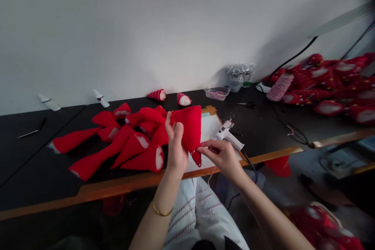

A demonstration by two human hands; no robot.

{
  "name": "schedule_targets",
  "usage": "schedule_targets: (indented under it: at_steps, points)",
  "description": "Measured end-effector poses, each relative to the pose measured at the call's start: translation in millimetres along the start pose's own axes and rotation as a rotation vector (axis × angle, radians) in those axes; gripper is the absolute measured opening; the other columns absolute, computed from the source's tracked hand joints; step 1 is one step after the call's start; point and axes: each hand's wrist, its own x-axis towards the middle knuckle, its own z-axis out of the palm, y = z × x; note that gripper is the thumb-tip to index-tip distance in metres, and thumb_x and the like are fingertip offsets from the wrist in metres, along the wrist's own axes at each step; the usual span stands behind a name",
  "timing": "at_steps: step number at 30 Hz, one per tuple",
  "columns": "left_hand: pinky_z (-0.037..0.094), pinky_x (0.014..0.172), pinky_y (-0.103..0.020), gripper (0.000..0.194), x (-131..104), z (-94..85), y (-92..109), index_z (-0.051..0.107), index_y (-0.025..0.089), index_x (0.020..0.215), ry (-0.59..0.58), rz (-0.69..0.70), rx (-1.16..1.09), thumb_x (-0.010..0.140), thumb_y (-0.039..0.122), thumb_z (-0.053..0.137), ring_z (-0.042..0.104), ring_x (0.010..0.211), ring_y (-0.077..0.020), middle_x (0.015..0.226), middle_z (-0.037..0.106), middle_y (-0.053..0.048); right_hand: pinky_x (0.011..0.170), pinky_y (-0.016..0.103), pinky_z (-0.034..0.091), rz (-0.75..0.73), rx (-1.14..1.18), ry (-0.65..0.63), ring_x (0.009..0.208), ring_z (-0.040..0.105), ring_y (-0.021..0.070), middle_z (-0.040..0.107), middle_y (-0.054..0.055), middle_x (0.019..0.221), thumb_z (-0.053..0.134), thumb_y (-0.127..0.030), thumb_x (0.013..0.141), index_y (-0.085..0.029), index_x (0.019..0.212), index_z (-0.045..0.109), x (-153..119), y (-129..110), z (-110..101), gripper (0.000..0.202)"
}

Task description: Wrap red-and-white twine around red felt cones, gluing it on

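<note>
My left hand (178, 146) holds a stuffed red cloth cone (190, 125) above the table's front edge, its narrow tip pointing down toward me. Pinched at that tip, the thumb and fingers of my right hand (224, 158) grip a thin red-and-white twine (210, 177), which runs around the tip and hangs below. Just beyond my right hand lies a white hot glue gun (230, 134), resting over a white sheet (206, 127). Several more red cloth cones (137, 144), some with white stuffing showing, are heaped left of my left hand.
Two twine-wrapped cones (184, 99), a clear tray (217, 93), silver tinsel in a cup (235, 84) and scissors (247, 104) lie toward the wall. A twine spool (280, 87) and a pile of decorated red pieces (325, 82) sit right. Two white bottles (101, 99) lie left.
</note>
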Motion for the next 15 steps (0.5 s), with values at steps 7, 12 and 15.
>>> schedule_targets:
  at_steps: [7,12,15]
  points:
    - [0.057,0.089,-0.037,0.057,-1,0.9,8,0.064,0.020,0.120,-0.085,-0.229,-0.005,0.074,0.050,0.078,0.069,0.103,-0.0273,0.108,0.072,-0.009,0.049,0.023,0.030,0.010,0.060,-0.202,0.052,0.041,0.0083,0.056,-0.001,0.057,0.077,-0.051,0.075,-0.014,0.069,0.068,4,-11,-11,0.038]
    - [0.062,0.070,-0.035,0.057,-3,3.4,11,0.070,0.011,0.104,-0.061,-0.480,-0.138,0.075,0.060,0.070,0.073,0.084,-0.0291,0.085,0.073,-0.012,0.039,0.021,0.018,0.141,0.228,-0.231,0.041,0.028,0.0044,0.040,-0.008,0.048,0.081,-0.052,0.069,-0.015,0.069,0.063,6,-11,-9,0.042]
    - [0.062,0.070,-0.036,0.059,-5,6.4,8,0.071,0.013,0.107,-0.089,-0.513,-0.175,0.078,0.064,0.063,0.073,0.087,-0.0301,0.089,0.073,-0.013,0.036,0.021,0.014,0.229,0.316,-0.219,0.037,0.023,0.0029,0.039,-0.009,0.047,0.083,-0.054,0.064,-0.015,0.070,0.060,5,-5,-3,0.045]
